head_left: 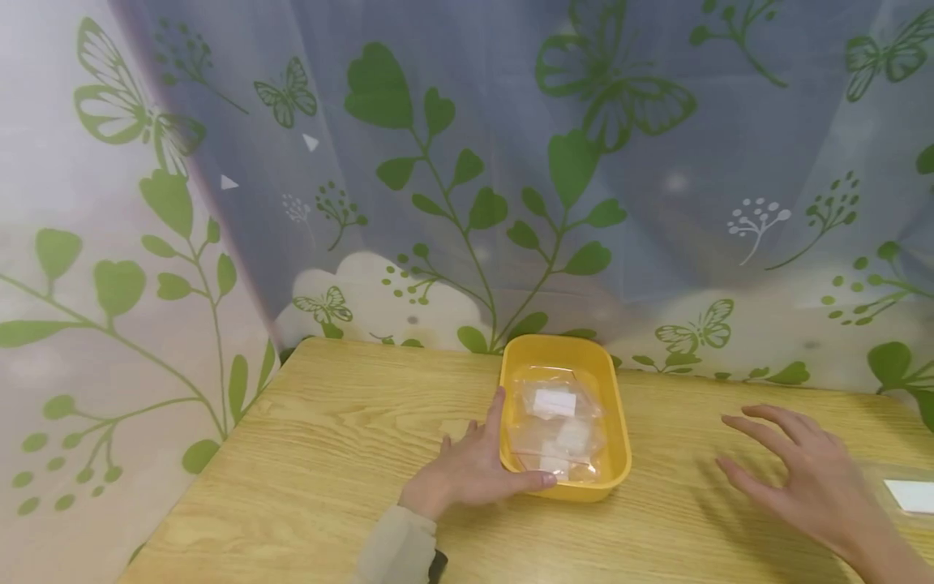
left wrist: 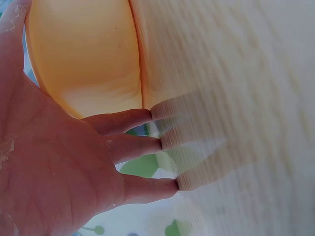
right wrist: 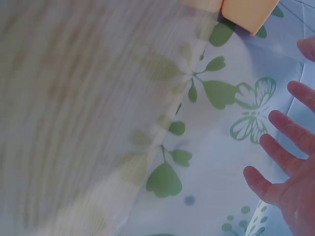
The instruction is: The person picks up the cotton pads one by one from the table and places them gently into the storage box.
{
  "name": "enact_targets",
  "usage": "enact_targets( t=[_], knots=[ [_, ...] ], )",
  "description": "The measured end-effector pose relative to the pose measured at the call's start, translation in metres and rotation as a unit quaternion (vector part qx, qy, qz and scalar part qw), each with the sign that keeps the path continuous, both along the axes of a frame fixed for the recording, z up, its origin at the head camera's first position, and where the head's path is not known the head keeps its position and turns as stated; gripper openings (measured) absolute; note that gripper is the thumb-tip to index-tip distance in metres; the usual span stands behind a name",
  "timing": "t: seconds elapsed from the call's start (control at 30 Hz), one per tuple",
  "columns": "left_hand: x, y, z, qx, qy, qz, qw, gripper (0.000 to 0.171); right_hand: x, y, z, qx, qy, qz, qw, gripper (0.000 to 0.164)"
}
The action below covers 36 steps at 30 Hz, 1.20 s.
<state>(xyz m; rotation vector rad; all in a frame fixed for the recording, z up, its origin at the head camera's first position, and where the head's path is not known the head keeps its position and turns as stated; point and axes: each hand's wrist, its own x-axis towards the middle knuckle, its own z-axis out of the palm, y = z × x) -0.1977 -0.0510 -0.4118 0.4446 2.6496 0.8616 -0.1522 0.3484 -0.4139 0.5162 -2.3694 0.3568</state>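
Observation:
A yellow plastic bin (head_left: 622,438) stands on the wooden table against the curtain. Inside it lie several clear plastic bags (head_left: 521,438) with white labels. My left hand (head_left: 474,466) touches the bin's near left corner, its thumb along the near rim and its index finger at the left side. In the left wrist view, three straight fingers (left wrist: 140,147) rest their tips on the table beside the orange-looking bin wall (left wrist: 88,54). To the right of the bin, my right hand (head_left: 810,478) hovers over the table with fingers spread, holding nothing.
At the right edge lies a clear bag with a white label (head_left: 912,495), partly behind the right forearm. A curtain printed with leaves and butterflies (head_left: 452,203) hangs along the back and left of the wooden table (head_left: 328,454).

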Motion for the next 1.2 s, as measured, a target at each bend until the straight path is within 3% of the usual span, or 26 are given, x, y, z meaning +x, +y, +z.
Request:
enact_targets(
  t=[0.33, 0.57, 0.8, 1.2],
  knots=[
    [0.0, 0.0, 0.0, 0.0, -0.001, -0.005, 1.0, 0.132, 0.009, 0.021, -0.003, 0.016, 0.003, -0.028, 0.999, 0.062],
    [0.0, 0.0, -0.002, 0.001, 0.002, -0.005, 1.0, 0.131, 0.011, 0.04, -0.01, 0.023, 0.036, -0.028, 0.999, 0.063],
    [-0.001, 0.0, 0.0, 0.002, 0.002, -0.006, 1.0, 0.131, 0.015, 0.057, -0.015, 0.013, 0.07, -0.039, 0.997, 0.088],
    [-0.001, 0.001, -0.002, 0.005, 0.004, -0.005, 1.0, 0.131, 0.018, 0.079, -0.028, -0.088, 0.103, -0.018, 0.991, 0.099]
  ],
)
